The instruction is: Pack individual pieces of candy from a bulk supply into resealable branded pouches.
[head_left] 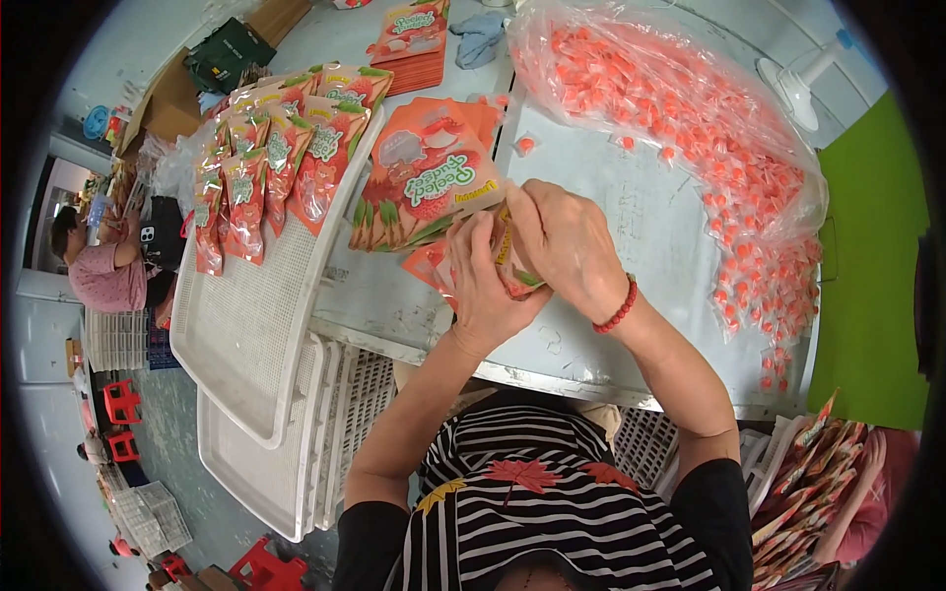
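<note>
Both of my hands are on one red and tan candy pouch [512,258] just above the table's near side. My left hand [485,295] wraps round its lower left side. At its top edge, my right hand [574,241], with a red bead bracelet on the wrist, has thumb and fingers pinched together. The fingers hide much of the pouch, and its contents cannot be seen. A fanned pile of flat empty-looking pouches [419,158] lies just beyond my left hand. Part of another pouch [426,268] shows beneath that hand.
Wrapped red candies [734,197] spill from a big clear bag [631,74] across the table's right side. Filled pouches [286,148] stand on a white tray [246,315] at left. Another pouch stack [409,49] sits farther back. A person [108,261] works at far left.
</note>
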